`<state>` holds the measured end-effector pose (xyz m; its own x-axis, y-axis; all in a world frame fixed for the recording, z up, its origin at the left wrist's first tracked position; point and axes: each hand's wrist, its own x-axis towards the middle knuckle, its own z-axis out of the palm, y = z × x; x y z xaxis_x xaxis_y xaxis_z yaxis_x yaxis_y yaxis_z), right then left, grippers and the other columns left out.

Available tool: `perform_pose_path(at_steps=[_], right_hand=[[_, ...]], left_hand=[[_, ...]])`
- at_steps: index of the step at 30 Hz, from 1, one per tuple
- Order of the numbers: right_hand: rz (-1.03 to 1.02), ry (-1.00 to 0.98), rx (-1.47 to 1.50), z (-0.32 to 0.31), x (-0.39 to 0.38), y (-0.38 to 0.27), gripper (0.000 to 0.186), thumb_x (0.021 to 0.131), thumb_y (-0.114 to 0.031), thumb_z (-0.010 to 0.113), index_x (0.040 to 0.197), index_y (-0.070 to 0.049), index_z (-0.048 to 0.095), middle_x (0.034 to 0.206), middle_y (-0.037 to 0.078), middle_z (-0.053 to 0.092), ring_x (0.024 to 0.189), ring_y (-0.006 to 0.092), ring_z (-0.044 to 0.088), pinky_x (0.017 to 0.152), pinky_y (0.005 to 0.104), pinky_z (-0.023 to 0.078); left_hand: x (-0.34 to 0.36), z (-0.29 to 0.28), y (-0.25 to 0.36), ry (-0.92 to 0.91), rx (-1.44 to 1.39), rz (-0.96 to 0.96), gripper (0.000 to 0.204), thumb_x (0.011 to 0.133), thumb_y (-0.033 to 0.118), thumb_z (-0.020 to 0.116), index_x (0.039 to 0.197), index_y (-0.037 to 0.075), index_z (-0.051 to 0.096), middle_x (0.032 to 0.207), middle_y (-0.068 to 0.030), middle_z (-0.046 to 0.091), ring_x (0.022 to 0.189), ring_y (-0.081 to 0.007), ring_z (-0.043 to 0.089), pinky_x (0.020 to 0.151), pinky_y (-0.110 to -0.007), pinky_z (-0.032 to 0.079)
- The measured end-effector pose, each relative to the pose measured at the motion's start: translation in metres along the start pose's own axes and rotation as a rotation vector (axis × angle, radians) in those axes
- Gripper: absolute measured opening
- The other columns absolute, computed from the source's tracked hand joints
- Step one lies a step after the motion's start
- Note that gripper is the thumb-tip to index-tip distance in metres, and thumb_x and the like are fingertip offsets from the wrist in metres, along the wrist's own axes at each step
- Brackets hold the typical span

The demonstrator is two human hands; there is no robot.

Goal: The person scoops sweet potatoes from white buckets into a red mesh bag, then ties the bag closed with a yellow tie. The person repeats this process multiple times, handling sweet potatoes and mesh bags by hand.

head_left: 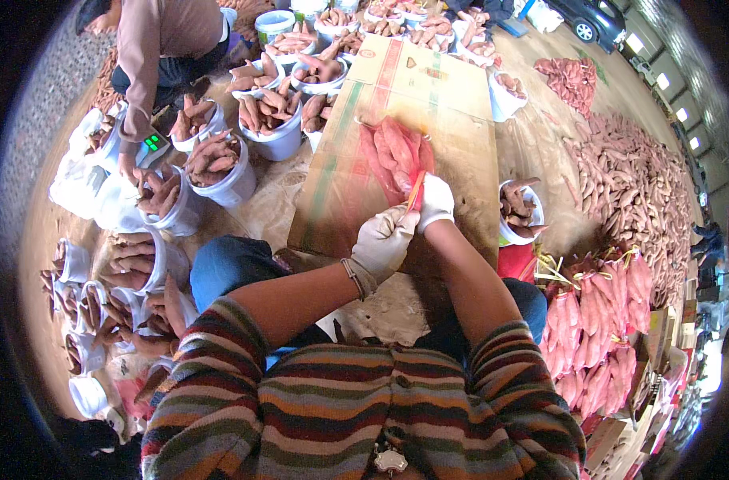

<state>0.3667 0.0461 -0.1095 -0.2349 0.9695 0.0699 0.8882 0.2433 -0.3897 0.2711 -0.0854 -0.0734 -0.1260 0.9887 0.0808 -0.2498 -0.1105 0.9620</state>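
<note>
A red mesh bag filled with sweet potatoes lies on the flat cardboard in front of me. My right hand, in a white glove, is closed around the gathered neck of the bag. Just left of it my left hand, also gloved, is pinched shut at the lower end of a yellowish tie strip that runs along the bag's neck. The left fingertips are partly hidden, with the two hands almost touching.
White buckets of sweet potatoes crowd the left and far sides. One bucket stands right of the cardboard. Filled red mesh bags are stacked at right, before a large heap of sweet potatoes. At far left a person reaches towards a bucket.
</note>
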Motion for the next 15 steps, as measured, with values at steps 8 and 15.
perform_pose_path(at_steps=[8,15], right_hand=[[0.115,0.141,0.354,0.001,-0.047,0.006,0.064,0.088,-0.034,0.055,0.13,0.01,0.035,0.103,0.03,0.062,0.095,0.0423,0.061,0.08,0.046,0.05],[0.244,0.16,0.322,-0.04,-0.112,0.009,0.061,0.082,-0.036,0.069,0.119,0.004,0.04,0.088,0.021,0.063,0.083,0.0352,0.065,0.069,0.0424,0.051]], left_hand=[[0.01,-0.004,0.003,0.08,-0.006,0.1,0.018,0.096,0.02,0.055,0.099,0.005,0.065,0.072,0.0109,0.045,0.066,-0.0007,0.038,0.059,-0.019,0.035],[0.008,-0.001,0.003,0.017,0.081,0.1,0.017,0.097,0.017,0.053,0.097,0.004,0.065,0.077,0.0081,0.051,0.068,-0.002,0.04,0.061,-0.019,0.035]])
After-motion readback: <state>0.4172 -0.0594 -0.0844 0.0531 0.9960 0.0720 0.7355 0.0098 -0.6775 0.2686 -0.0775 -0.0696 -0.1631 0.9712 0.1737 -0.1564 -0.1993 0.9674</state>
